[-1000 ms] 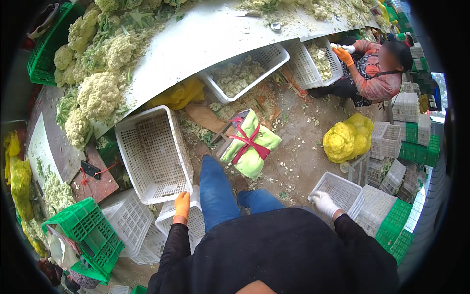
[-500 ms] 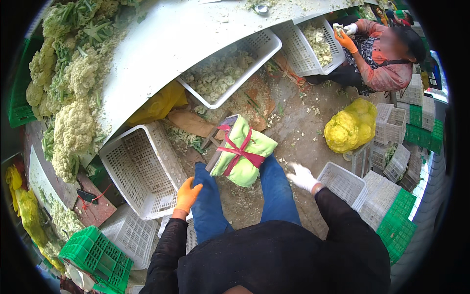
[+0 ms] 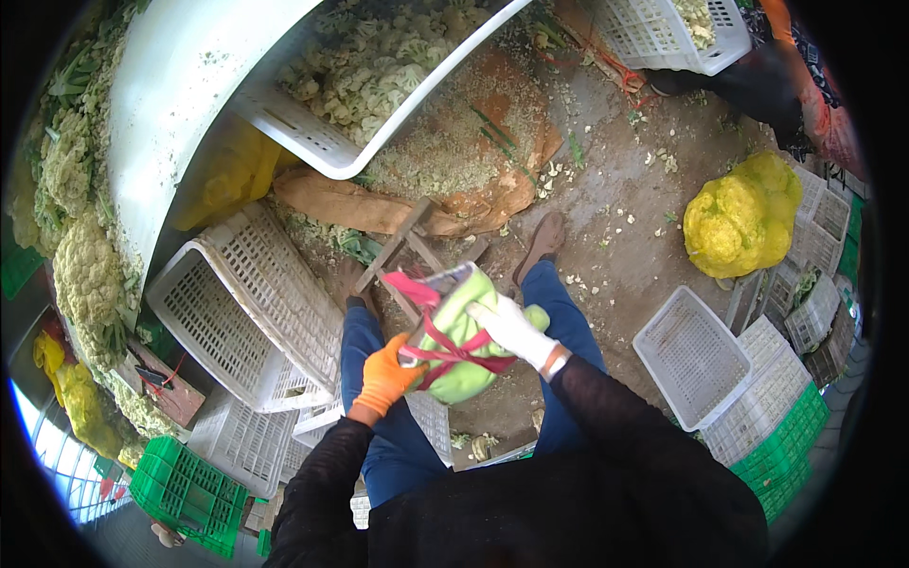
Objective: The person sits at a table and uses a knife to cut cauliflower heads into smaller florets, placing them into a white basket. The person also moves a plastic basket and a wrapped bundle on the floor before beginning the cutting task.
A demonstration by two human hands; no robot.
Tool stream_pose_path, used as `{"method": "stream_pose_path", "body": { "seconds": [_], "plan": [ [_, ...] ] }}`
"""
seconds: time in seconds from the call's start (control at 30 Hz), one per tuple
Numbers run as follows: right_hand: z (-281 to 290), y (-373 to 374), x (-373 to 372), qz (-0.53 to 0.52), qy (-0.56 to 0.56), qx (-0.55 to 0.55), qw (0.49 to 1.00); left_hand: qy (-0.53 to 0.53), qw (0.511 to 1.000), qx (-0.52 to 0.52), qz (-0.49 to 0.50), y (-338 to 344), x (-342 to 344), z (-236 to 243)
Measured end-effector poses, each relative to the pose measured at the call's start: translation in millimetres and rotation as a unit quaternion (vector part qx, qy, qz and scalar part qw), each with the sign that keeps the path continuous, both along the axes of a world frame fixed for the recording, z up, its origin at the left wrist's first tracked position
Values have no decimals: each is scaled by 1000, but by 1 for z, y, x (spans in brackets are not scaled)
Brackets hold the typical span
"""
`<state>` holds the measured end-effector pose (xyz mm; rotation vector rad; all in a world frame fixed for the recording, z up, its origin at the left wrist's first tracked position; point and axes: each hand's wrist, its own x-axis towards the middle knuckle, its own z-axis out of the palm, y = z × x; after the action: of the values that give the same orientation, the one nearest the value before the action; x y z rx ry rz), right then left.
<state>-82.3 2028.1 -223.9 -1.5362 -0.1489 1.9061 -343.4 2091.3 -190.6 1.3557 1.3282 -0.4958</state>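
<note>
The green cushion (image 3: 462,382), bound with a red strap (image 3: 453,352) to a wooden stool (image 3: 407,246), is held between the knees. Its left edge is gripped by the orange-gloved left hand (image 3: 384,381), whose fingers are curled in. Its upper right side is covered by the white-gloved right hand (image 3: 516,333), half open with the fingers extended; whether the cloth is pinched by it cannot be told.

Beneath the white table (image 3: 204,80), a white crate (image 3: 298,131) is heaped with pale cauliflower florets (image 3: 379,80). More florets (image 3: 696,21) are contained in a second crate (image 3: 653,36) at the upper right, beside a partly seen co-worker's leg (image 3: 757,95). A large perforated crate (image 3: 206,322) is tipped toward the left, its inside exposed. At the right, a shallow white tub (image 3: 689,352) is set beside stacked crates (image 3: 757,402), its perforated bottom visible. A yellow net bag (image 3: 743,218) is packed with rounded lumps. At the lower left, a green crate (image 3: 189,494) is seen beside white ones.
</note>
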Motion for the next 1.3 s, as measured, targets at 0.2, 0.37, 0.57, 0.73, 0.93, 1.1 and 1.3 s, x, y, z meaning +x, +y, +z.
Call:
{"method": "stream_pose_path", "body": {
  "seconds": [0.2, 0.37, 0.57, 0.73, 0.93, 1.1, 1.3],
  "plan": [
    [37, -125, -23, 151, -73, -222, 960, 38, 965, -190, -178, -62, -18, 7],
    [-41, -76, 40, 83, -304, -160, 936, 7, 928, -239, -286, -111, -20, -50],
    [-231, 46, 185, 1, -490, -230, 841, -75, 935, 121, -326, -1, -2, -135],
    [-285, 91, 197, -72, -373, -200, 903, 89, 829, 401, -379, 184, 31, -222],
    [-161, 157, 146, 67, -504, 92, 856, 63, 803, 381, -454, 146, -39, -252],
    [-243, 62, 215, 192, -560, -22, 805, 134, 853, 206, -461, 102, -68, -222],
    [-198, 136, 160, 182, -590, -96, 781, 74, 966, 162, -186, 124, -62, -196]
  ]
}}
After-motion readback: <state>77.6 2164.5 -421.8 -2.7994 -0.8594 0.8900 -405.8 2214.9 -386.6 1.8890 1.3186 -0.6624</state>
